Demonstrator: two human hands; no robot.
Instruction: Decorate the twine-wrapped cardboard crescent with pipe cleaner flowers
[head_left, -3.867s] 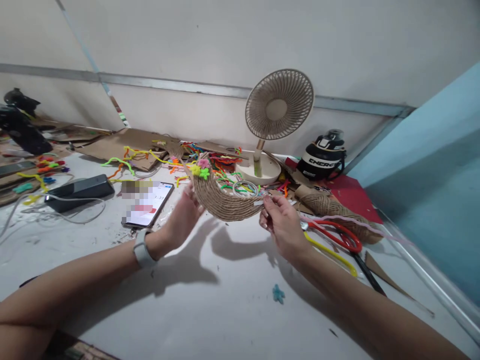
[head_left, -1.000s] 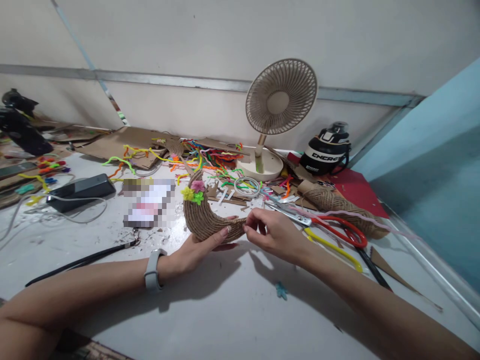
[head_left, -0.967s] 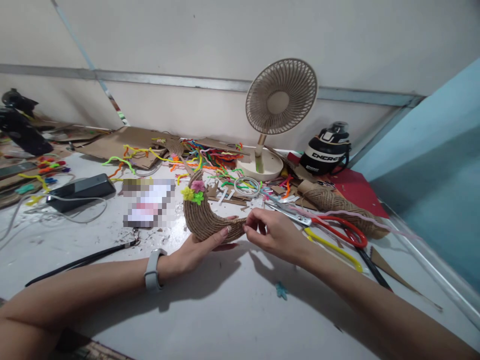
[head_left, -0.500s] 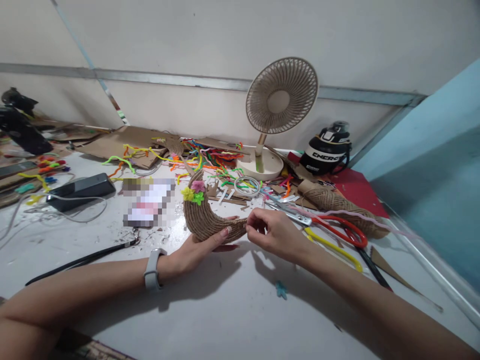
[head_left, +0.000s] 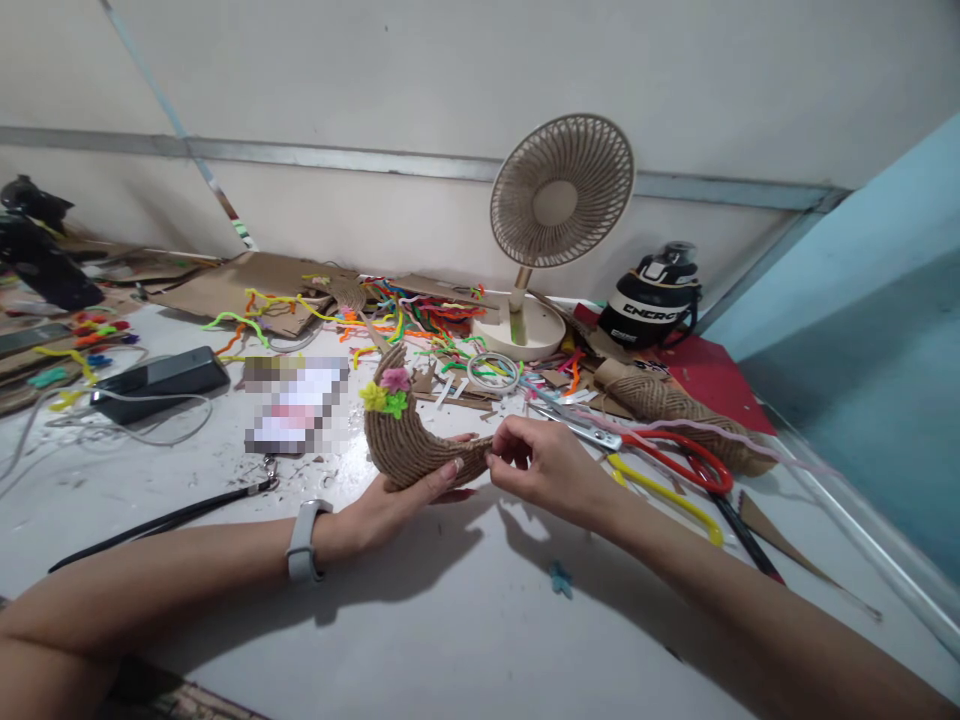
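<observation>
A crescent shape wrapped in brown twine [head_left: 409, 440] is held just above the white table [head_left: 420, 620]. Small yellow, pink and green flowers [head_left: 384, 392] sit on its upper tip. My left hand [head_left: 397, 495], a white band on its wrist, cups the crescent from below with the thumb across its front. My right hand [head_left: 544, 465] pinches the crescent's right tip with its fingers closed.
Red-handled scissors [head_left: 660, 450] and a yellow pipe cleaner [head_left: 667, 500] lie right of my hand. Behind stand a beige fan [head_left: 551, 215], a black bottle [head_left: 652, 300], a twine-wrapped piece [head_left: 675, 405], coloured pipe cleaners [head_left: 405, 315] and a tape ring [head_left: 491, 372]. A phone [head_left: 296, 405], power bank [head_left: 157, 378] and black strap [head_left: 157, 520] lie left. A blue flower [head_left: 559, 575] lies near.
Since 3.9 s ago both hands lowered the crescent toward the table and turned it so its flowered tip points up. Over the last second the hands barely moved.
</observation>
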